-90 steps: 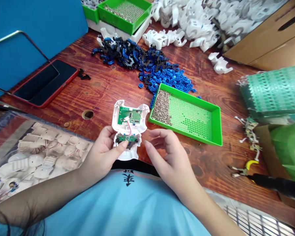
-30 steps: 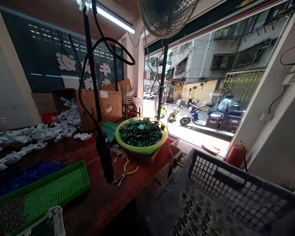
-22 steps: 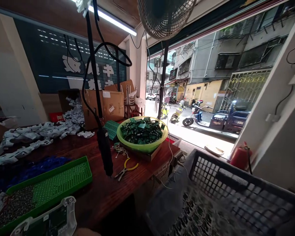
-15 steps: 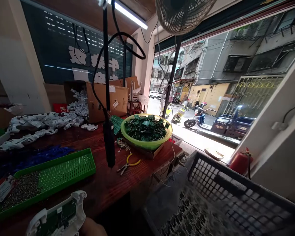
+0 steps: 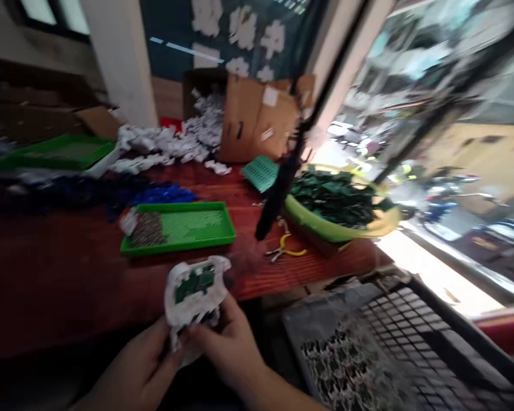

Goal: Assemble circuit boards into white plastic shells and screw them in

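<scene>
Basically, shell [image 5: 214, 295] sits right at both hands, long axis pointing away from the body, far half with board [image 5: 196, 283] facing up. Right hand [image 5: 231, 342] pinches it at the near right, thumb on top. Left hand [image 5: 143, 362] is at the near left edge; blur, can't tell if it's gripping. Tray [image 5: 184, 245] lies just beyond, apart.

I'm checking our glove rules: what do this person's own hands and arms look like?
The left hand and right hand are both bare, without gloves. The right forearm that shows has no sleeve. No ring, bracelet or marking can be made out, though blur and shade could hide a small one.
</scene>
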`<state>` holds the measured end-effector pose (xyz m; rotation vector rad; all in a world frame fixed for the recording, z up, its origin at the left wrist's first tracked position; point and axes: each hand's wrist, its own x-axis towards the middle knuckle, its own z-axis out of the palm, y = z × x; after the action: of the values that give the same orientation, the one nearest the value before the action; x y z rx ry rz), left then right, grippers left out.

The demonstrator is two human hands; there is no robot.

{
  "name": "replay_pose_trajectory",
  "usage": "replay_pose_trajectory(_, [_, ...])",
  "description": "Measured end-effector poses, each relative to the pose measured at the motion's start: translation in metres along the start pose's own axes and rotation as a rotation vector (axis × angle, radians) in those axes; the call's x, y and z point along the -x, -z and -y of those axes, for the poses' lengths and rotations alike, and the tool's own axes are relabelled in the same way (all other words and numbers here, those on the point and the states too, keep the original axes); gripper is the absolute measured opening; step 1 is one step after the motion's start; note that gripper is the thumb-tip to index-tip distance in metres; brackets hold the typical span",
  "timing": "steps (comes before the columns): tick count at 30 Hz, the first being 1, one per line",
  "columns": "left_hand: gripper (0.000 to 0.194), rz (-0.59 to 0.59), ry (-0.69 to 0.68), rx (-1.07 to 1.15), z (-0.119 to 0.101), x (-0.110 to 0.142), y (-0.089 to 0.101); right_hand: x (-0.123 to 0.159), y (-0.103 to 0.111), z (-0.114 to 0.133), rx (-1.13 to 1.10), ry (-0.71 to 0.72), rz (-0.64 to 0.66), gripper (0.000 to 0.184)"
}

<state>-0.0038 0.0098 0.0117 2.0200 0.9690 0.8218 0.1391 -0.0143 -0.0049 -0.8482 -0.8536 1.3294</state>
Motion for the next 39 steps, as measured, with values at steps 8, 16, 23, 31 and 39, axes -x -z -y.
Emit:
replay_pose_trajectory(8, [0.041, 0.090, 0.252, 0.278, 0.018, 0.006, 0.014, -0.015, 0.000, 0.006, 0.236, -0.029, 0.168, 0.024])
replay_pose_trajectory(16, [0.048, -0.023, 0.588, 0.657, 0.027, 0.008, 0.021, -0.027, -0.006, 0.011, 0.456, -0.074, 0.254, 0.018])
replay_pose_trajectory(23, [0.045, -0.034, 0.596, 0.670, 0.029, 0.007, 0.025, -0.035, -0.010, 0.015, 0.466, -0.167, 0.306, 0.025])
replay_pose_trajectory(31, [0.044, -0.044, 0.553, 0.559, 0.025, 0.006, 0.026, -0.033, -0.012, 0.005, 0.664, -0.148, 0.259, 0.028])
replay_pose_trajectory(39, [0.041, -0.048, 0.463, 0.433, 0.025, 0.002, 0.022, -0.032, -0.014, 0.001, 0.629, -0.121, 0.197, 0.032])
